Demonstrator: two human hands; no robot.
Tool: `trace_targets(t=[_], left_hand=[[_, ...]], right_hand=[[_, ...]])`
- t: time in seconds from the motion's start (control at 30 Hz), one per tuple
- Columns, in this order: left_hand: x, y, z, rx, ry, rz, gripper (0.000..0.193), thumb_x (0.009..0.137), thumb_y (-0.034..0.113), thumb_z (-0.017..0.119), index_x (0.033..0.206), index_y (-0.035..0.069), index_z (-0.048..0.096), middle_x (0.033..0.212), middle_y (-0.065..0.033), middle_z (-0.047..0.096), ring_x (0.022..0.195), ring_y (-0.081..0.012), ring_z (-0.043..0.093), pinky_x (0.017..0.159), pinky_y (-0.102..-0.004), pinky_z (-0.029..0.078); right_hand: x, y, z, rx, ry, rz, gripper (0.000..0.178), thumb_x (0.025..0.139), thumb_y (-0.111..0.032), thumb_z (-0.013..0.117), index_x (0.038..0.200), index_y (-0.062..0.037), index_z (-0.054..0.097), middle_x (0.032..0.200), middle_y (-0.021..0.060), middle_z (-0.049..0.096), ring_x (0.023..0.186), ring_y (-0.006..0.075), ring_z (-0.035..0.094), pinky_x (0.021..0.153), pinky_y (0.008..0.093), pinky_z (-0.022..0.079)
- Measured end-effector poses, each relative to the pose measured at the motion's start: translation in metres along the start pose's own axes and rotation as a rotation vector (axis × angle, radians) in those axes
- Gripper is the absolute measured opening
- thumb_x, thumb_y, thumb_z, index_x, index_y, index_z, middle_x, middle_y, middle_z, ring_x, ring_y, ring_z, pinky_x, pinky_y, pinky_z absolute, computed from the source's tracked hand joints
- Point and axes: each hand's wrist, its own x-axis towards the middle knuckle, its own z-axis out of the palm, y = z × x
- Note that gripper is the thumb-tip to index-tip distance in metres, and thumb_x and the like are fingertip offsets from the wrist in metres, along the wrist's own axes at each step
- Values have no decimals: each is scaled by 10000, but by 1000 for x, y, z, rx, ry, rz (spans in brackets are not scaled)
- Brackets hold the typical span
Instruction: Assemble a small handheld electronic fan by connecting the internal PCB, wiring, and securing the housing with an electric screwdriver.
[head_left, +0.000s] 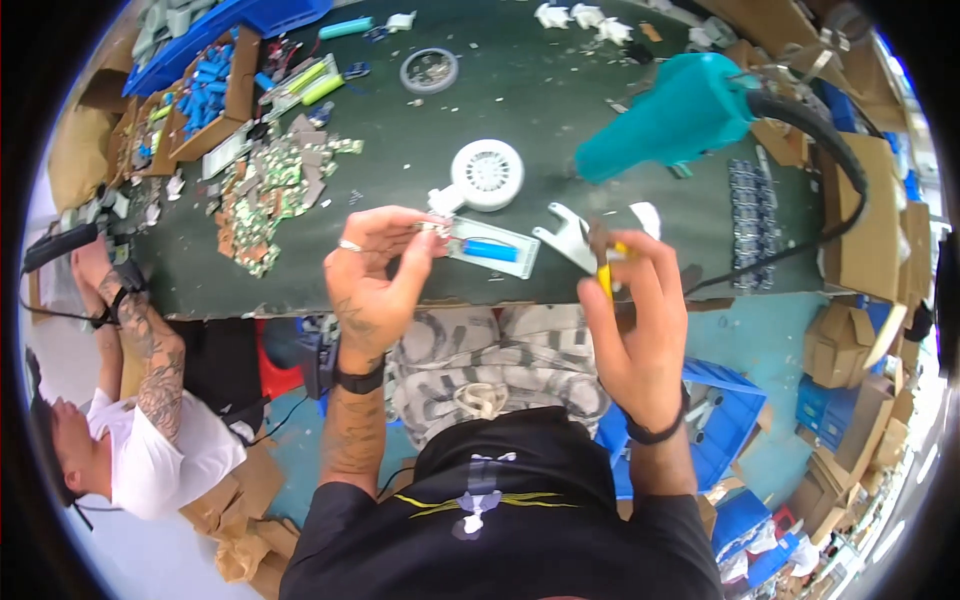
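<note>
My left hand point(378, 275) pinches a small circuit board point(434, 228) between thumb and fingertips. Thin wires run from it toward a blue cylindrical battery point(490, 250), which lies in a pale rectangular housing point(517, 266) on the table. Just beyond is a white handheld fan head point(487, 175) with a round slotted grille. Yellow-handled pliers point(603, 268) are gripped in my right hand point(645, 330), jaws pointing away from me; their exact kind is hard to make out. Beside the jaws rests a forked white plastic part point(567, 237), and a curved white piece point(646, 219) shows past my right fingers.
A heap of small circuit boards point(270, 195) lies left, near a cardboard box of blue batteries point(205, 90). A teal nozzle-shaped tool point(660, 115) with a black hose point(840, 140) reaches in from the right. Dark parts point(753, 225) stand in rows there. A co-worker point(165, 430) sits left.
</note>
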Motion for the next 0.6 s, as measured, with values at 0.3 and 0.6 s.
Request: trace_targets(t=[0.3, 0.6], left_hand=[[2, -2, -3, 39, -2, -40, 220, 1011, -99, 611, 1225, -56, 584, 1057, -177, 751, 905, -191, 746, 838, -325, 627], [6, 0, -3, 35, -32, -8, 186, 983, -5, 724, 1163, -18, 679, 951, -107, 782, 877, -148, 769, 781, -290, 615]], right_hand=[[27, 51, 10, -454, 168, -16, 308, 914, -152, 762, 1159, -10, 639, 1349, 213, 592, 1281, 417, 548, 1110, 538, 428], [12, -39, 4, -68, -19, -374, 402, 816, 15, 783, 1208, -13, 700, 1227, 171, 686, 1112, 375, 663, 955, 464, 541]])
